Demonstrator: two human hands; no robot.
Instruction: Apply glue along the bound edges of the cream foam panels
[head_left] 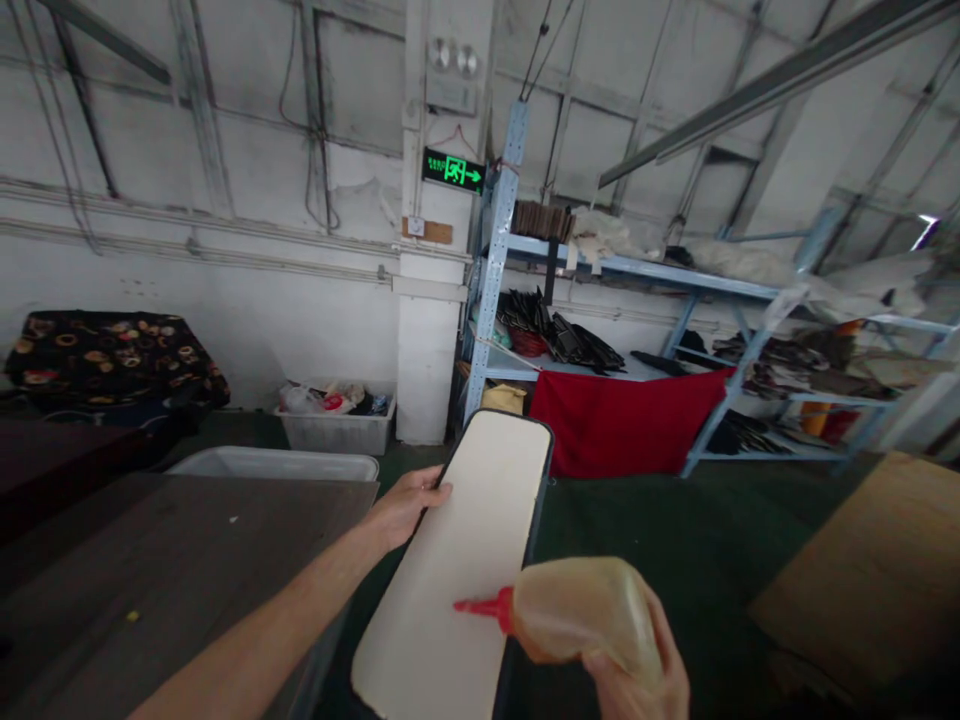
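Note:
A long white panel with rounded corners and a dark edge (480, 520) is held up at a slant in front of me. My left hand (411, 505) grips its left edge, thumb on the white face and the other fingers behind it. In my right hand (645, 670) is a translucent squeeze bottle (581, 605) with amber liquid inside, lying on its side. The bottle's red nozzle (484, 607) points left over the lower part of the panel. Whether the tip touches the white surface I cannot tell.
A grey-brown table (187, 590) lies at left, with a white plastic tub (277, 463) behind it. By the wall stands a filled bin (337, 432). Blue shelving (491, 280) with a red cloth (622, 425) is ahead; a brown board (870, 580) is at right.

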